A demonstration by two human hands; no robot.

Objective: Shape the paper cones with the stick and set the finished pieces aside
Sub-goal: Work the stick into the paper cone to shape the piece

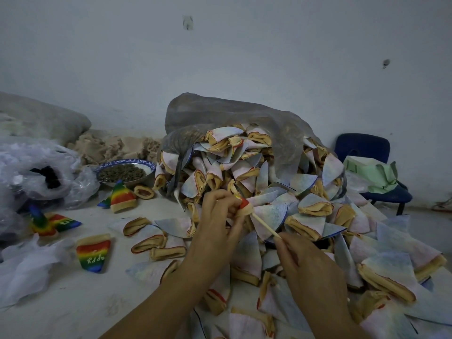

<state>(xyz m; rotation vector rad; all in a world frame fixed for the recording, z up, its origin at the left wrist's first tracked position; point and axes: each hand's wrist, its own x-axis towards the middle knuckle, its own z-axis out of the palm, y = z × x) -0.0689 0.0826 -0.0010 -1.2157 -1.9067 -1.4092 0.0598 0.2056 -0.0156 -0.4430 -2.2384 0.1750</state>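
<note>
While the left hand [217,216] bunches its curled fingers round a small cone [244,206], red band and tan rim showing past the knuckles, the stick [265,225] runs from that cone's mouth down and to the right into the right hand [313,263], which pinches the lower end between thumb and fingertips. Key relation: the stick's long axis is a diagonal, upper tip at or inside the cone's opening (depth cannot be told, fingers cover it), lower end in the right hand. Both hands work close together over the front of the heap, left higher and farther off, right nearer the camera. Judgement: the next push goes along that axis, up and left, right hand driving, left bracing the cone. Stick thin, pale, straight, stiff-looking, perhaps wood or bamboo. Cone soft and crumpled, more cloth-like than stiff paper; likely to buckle if pushed off-axis. Around them the heap of unshaped pieces [315,206] spills from a grey translucent sack [220,111]: flat fan-shaped wedges, pale blue-grey and pink faces, tan folded edges, some red trim. Well apart to the left, finished rainbow cones [122,198] lie on the pale work surface [73,302], striped red to blue, one lettered; done pieces seem to go there. Behind them, a blue-rimmed bowl [124,171] of dark bits
</note>
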